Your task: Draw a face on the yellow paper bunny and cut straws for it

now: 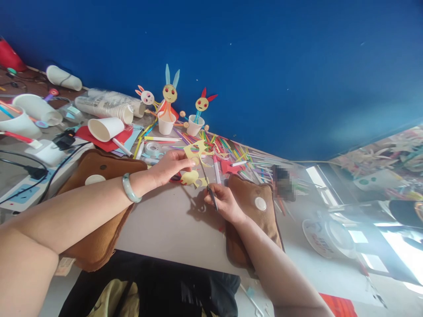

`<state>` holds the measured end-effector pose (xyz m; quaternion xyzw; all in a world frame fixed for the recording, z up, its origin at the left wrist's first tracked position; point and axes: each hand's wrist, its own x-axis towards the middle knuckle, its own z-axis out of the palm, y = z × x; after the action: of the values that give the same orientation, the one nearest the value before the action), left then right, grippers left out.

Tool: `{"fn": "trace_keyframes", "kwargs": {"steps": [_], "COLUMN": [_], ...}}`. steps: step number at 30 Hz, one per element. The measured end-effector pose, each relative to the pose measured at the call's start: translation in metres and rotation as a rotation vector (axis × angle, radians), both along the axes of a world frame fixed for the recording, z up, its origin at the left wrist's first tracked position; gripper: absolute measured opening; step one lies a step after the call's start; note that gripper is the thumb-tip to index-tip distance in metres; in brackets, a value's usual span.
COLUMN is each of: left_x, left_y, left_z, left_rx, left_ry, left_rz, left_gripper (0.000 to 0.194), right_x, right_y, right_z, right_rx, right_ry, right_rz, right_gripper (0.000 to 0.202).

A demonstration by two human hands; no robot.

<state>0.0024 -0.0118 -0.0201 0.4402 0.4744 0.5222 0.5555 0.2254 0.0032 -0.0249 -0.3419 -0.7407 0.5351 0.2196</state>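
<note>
My left hand (173, 167), a bracelet on its wrist, pinches a sheet of yellow paper (194, 149) with rounded pieces cut out of its edges. In my right hand (224, 201) is a pair of scissors (212, 198) with a dark handle, its thin metal blades pointing up at the paper. The fingers hide part of the handle, and I cannot tell how far apart the blades are. Below the held sheet, another yellow paper scrap (190, 178) lies on the table (165, 224).
Brown cushion-like pads lie under my left forearm (99, 233) and beside my right wrist (243, 237). Behind are rabbit figures in paper cups (166, 123), coloured sticks, markers and red paper (231, 166). Stacked cups (102, 109) and a power strip (20, 193) stand left; a plastic tub (327, 237) is right.
</note>
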Motion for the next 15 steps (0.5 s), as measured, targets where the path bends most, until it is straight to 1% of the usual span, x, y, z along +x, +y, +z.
{"fn": "trace_keyframes", "kwargs": {"steps": [10, 15], "left_x": [-0.0011, -0.0008], "left_y": [-0.0011, -0.0007], "left_z": [0.0045, 0.0046], "left_rx": [-0.008, 0.042], "left_ry": [-0.033, -0.036], "left_rz": [-0.002, 0.003], "left_gripper": [0.023, 0.022], "right_x": [0.0006, -0.0005], "right_y": [0.0002, -0.0012], "right_z": [-0.0007, 0.0004], "right_rx": [0.027, 0.026], "right_ry": [-0.017, -0.018], "right_rz": [-0.006, -0.012], "right_gripper": [0.047, 0.048]}}
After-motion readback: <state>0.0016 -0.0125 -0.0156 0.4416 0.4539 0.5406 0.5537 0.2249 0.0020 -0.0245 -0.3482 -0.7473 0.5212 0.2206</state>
